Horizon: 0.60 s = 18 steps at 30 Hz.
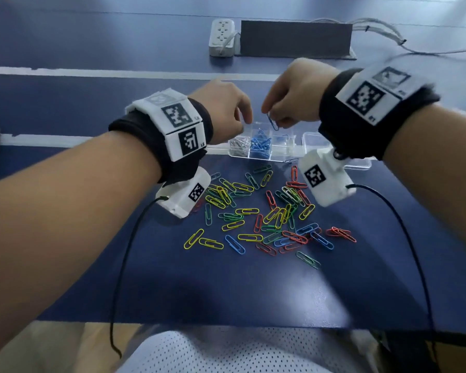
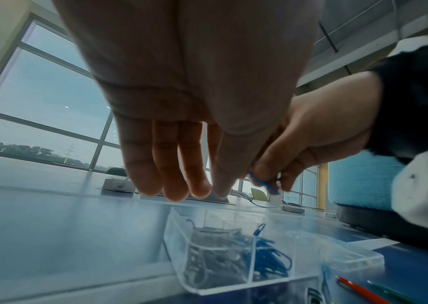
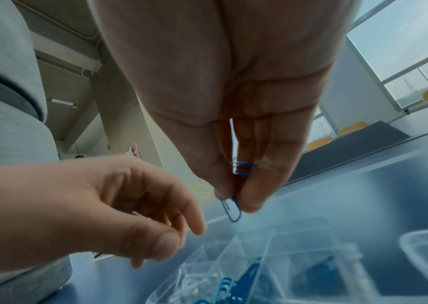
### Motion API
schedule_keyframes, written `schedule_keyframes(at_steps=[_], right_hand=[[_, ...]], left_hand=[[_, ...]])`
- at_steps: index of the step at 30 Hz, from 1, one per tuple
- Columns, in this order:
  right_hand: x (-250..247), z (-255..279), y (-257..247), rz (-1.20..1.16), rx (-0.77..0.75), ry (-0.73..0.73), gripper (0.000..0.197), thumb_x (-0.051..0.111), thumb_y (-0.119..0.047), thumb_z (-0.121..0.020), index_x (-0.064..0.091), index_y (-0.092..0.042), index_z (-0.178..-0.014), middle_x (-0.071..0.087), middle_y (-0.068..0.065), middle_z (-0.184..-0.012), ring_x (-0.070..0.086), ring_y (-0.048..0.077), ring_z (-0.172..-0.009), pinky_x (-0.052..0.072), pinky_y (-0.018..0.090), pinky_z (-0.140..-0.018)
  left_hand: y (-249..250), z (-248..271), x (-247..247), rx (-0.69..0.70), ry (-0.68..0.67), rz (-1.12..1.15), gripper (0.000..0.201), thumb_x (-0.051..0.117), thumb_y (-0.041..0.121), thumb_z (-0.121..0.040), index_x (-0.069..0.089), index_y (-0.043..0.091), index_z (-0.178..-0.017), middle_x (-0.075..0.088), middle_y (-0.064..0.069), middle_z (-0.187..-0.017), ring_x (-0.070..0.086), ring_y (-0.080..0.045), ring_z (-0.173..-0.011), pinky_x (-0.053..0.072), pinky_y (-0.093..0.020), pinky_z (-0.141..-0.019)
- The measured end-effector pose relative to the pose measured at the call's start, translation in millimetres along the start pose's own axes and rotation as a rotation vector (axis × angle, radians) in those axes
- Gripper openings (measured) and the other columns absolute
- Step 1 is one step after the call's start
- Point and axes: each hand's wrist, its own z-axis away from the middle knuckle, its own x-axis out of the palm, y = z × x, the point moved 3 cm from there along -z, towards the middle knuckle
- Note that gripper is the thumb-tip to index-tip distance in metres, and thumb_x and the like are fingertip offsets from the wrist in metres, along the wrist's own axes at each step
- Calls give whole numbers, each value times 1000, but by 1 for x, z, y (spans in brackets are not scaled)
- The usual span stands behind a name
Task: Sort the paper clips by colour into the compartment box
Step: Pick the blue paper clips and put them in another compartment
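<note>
Blue clip [image 1: 273, 122] pinched in right hand [image 1: 293, 95] above box [image 1: 311, 138]; left hand [image 1: 223, 109] slack alongside.

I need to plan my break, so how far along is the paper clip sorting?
Early on. Done: the compartment box holds white clips in one section and blue clips beside them. In hand: the right hand pinches a blue paper clip above the box; the left hand holds nothing. Left: the mixed pile of yellow, green, red and blue clips on the table.
</note>
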Motion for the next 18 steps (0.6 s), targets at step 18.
schedule_keyframes(at_steps=[18], right_hand=[[7, -14, 4, 332, 22, 14, 18, 63, -12, -78, 75, -12, -91, 71, 9, -81, 68, 28, -77, 58, 37, -80]], left_hand=[[-1, 37, 7, 73, -189, -32, 12, 63, 28, -82, 70, 23, -90, 54, 12, -65, 47, 0, -59, 36, -19, -70]])
